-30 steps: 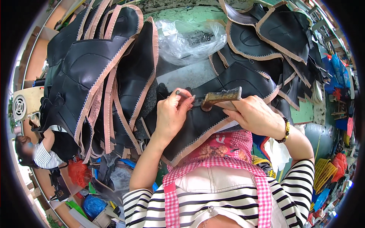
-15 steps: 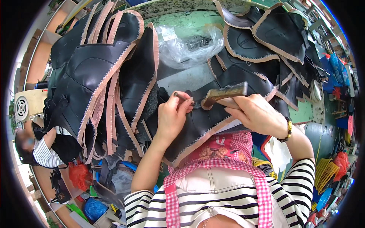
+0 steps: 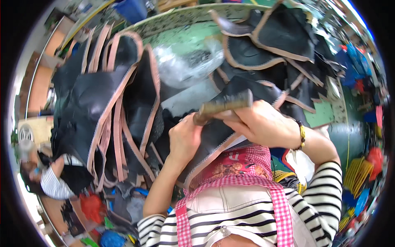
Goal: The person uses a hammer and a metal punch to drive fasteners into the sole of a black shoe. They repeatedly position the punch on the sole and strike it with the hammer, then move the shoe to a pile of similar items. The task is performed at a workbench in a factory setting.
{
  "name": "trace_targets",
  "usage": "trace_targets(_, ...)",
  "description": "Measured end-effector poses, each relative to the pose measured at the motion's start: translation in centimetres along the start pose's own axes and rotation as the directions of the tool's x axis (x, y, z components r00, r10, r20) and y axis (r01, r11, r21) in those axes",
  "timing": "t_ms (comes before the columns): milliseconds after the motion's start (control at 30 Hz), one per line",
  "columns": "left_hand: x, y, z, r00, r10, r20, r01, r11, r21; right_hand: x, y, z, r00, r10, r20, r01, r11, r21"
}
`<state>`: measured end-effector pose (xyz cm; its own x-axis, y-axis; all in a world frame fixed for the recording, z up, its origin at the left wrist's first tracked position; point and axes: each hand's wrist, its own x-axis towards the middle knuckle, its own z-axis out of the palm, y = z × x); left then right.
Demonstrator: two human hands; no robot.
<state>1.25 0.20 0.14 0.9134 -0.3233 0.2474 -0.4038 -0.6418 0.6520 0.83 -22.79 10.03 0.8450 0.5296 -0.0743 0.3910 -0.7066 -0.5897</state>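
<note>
My right hand [image 3: 263, 125] is closed around the handle of a hammer [image 3: 226, 103], whose worn brownish head is held over my left hand [image 3: 184, 140]. The fingers of my left hand are closed. In the earlier view they pinch a thin metal punch, which the hammer head and blur now hide. Under both hands lies a black leather piece [image 3: 214, 131] with a tan, zigzag-stitched edge, reaching toward my apron. Where the punch meets the leather cannot be seen.
Black leather pieces with tan edging form a large pile [image 3: 90, 94] at the left and another stack [image 3: 284, 35] at the right. A clear plastic bag [image 3: 181, 68] lies on the green bench [image 3: 181, 35] beyond my hands. Another person [image 3: 61, 181] sits at the far left.
The hammer head has moved left and now covers the tips of my left hand and the punch. My whole view has shifted and blurred slightly.
</note>
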Motion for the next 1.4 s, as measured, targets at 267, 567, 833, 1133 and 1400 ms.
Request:
trace_targets(267, 2.3, -0.2, -4.2, 0.946, 0.222, 0.235, -0.275, 0.936, 0.221, -1.2, 10.8, -6.1, 0.767, 0.098, -0.634, -0.325, 0.911, -0.253)
trace_targets(567, 0.1, 5.6, -12.2, 0.894, 0.229, 0.386, -0.307, 0.94, 0.152, -2.1, 20.0, -5.9, 0.687, 0.081, -0.722, -0.463, 0.815, -0.349)
trace_targets(833, 3.6, 12.0, -37.6, 0.989, -0.136, 0.065, 0.078, 0.829, 0.554, -1.2, 21.1, -9.1, 0.446, -0.146, -0.883, -0.305, 0.903, -0.304)
trace_targets(1133, 6.8, -6.7, -37.2, 0.93, -0.354, 0.097, 0.197, 0.704, 0.683, -5.8, -1.5, 0.2, 0.94, -0.282, -0.192, 0.124, 0.807, -0.578)
trace_targets(1400, 3.8, 5.8, -20.2, 0.984, 0.005, -0.18, 0.04, 0.967, 0.25, 0.8, -4.3, 14.0, 0.831, -0.53, -0.167, 0.531, 0.846, -0.045)
